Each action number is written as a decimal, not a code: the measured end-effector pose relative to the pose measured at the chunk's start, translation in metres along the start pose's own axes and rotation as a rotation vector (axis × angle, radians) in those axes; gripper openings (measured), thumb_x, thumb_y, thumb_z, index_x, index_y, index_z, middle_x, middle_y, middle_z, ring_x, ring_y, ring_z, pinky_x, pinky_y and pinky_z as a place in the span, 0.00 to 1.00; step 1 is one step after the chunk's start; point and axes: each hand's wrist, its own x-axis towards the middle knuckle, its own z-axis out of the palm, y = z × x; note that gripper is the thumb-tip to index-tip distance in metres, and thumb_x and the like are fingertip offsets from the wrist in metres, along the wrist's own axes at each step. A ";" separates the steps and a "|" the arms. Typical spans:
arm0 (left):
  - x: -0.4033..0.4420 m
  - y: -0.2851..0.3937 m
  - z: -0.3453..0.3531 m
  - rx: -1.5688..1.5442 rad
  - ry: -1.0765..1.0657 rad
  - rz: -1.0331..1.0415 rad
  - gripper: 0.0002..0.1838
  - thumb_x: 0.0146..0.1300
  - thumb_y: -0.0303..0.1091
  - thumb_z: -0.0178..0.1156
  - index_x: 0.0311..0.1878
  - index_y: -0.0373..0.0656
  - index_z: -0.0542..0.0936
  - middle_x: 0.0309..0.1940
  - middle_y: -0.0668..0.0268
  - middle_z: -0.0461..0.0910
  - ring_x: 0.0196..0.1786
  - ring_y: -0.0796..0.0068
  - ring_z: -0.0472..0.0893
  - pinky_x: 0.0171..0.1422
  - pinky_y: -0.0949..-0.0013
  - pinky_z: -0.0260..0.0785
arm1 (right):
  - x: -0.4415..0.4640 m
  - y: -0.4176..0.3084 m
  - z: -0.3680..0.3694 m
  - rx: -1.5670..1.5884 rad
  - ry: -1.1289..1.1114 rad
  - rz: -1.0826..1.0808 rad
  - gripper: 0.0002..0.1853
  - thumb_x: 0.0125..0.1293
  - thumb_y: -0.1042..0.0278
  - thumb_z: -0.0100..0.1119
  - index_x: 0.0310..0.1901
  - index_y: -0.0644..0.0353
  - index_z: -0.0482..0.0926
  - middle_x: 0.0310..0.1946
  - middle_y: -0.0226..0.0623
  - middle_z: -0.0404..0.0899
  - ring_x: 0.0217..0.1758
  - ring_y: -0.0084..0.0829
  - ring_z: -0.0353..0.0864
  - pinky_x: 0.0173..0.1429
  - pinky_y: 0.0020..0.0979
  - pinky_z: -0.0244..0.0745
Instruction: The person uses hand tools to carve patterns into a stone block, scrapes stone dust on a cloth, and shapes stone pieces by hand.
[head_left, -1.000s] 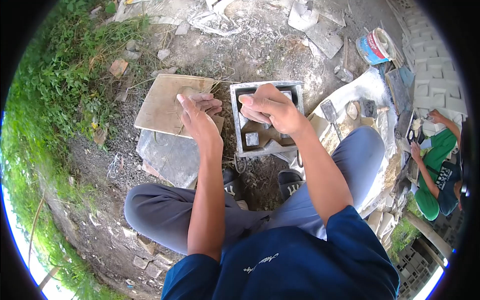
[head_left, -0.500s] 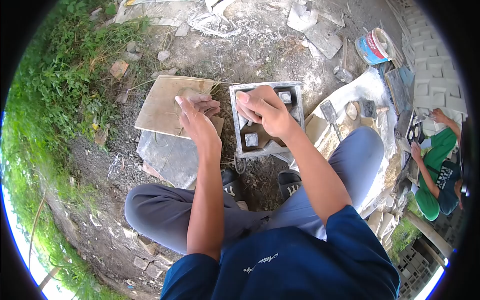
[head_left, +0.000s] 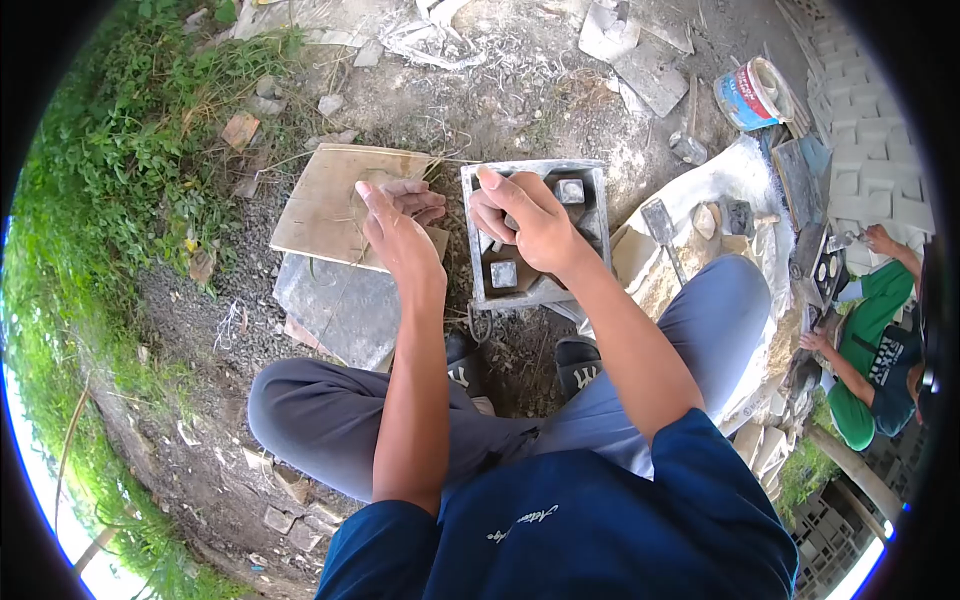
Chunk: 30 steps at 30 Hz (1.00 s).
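Note:
My left hand (head_left: 402, 228) hovers over a thin tan board (head_left: 325, 205), its thumb raised and apart from loosely curved fingers; I see nothing clearly held in it. Thin grass-like strands lie on the board close to that hand. My right hand (head_left: 535, 220) is closed, fingers curled under the thumb, above a grey rectangular mould (head_left: 475, 255). Whatever is inside those fingers is hidden. Square blocks (head_left: 503, 274) stand inside the mould, and the hand covers part of its interior.
A grey slab (head_left: 335, 305) lies under the board. To the right, a trowel-like tool (head_left: 662, 228) rests on a white sack (head_left: 735, 175) with powdery material. A paint bucket (head_left: 750, 95) stands farther back. Another person (head_left: 885, 350) works at far right, beside stacked patterned blocks (head_left: 870, 150).
My left hand has shifted slightly right, and my right hand's fingers have curled a little more. At far right, the other person's lower hand has moved down.

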 end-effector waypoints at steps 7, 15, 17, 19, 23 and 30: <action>-0.002 0.000 -0.001 -0.029 0.008 -0.011 0.39 0.80 0.62 0.33 0.35 0.34 0.78 0.25 0.59 0.80 0.31 0.68 0.82 0.40 0.67 0.77 | -0.007 0.009 -0.005 0.070 0.073 0.061 0.37 0.81 0.41 0.37 0.14 0.58 0.55 0.11 0.27 0.54 0.17 0.24 0.53 0.27 0.29 0.51; -0.002 0.004 -0.004 -0.022 -0.043 -0.001 0.37 0.80 0.62 0.34 0.37 0.35 0.77 0.27 0.59 0.79 0.33 0.65 0.83 0.43 0.64 0.77 | -0.013 0.005 0.002 0.054 0.076 0.068 0.34 0.83 0.45 0.35 0.18 0.59 0.55 0.14 0.25 0.52 0.21 0.21 0.50 0.27 0.30 0.49; 0.001 0.003 -0.004 -0.021 0.001 -0.065 0.37 0.80 0.62 0.34 0.37 0.36 0.77 0.27 0.59 0.79 0.33 0.64 0.82 0.43 0.64 0.77 | -0.016 -0.003 0.008 0.049 0.065 -0.020 0.32 0.84 0.48 0.35 0.20 0.58 0.56 0.15 0.25 0.52 0.21 0.20 0.50 0.27 0.29 0.50; 0.002 0.002 -0.003 -0.024 0.013 -0.044 0.38 0.80 0.62 0.34 0.36 0.35 0.78 0.26 0.59 0.79 0.32 0.66 0.82 0.41 0.65 0.77 | -0.019 -0.012 0.006 0.062 0.042 -0.039 0.32 0.84 0.49 0.35 0.19 0.58 0.56 0.15 0.25 0.52 0.20 0.20 0.50 0.27 0.29 0.50; 0.001 0.000 -0.006 -0.024 0.012 -0.003 0.38 0.81 0.61 0.34 0.35 0.34 0.78 0.25 0.59 0.79 0.30 0.68 0.81 0.39 0.67 0.77 | -0.018 0.014 -0.003 0.098 0.075 0.044 0.33 0.83 0.48 0.37 0.17 0.58 0.56 0.13 0.26 0.53 0.19 0.22 0.53 0.27 0.29 0.52; 0.001 0.001 -0.006 -0.030 0.003 0.013 0.38 0.81 0.61 0.34 0.35 0.34 0.79 0.25 0.59 0.80 0.30 0.69 0.81 0.39 0.67 0.77 | -0.027 0.004 0.002 0.083 0.056 -0.008 0.31 0.83 0.51 0.37 0.18 0.58 0.56 0.12 0.27 0.55 0.18 0.21 0.52 0.26 0.30 0.51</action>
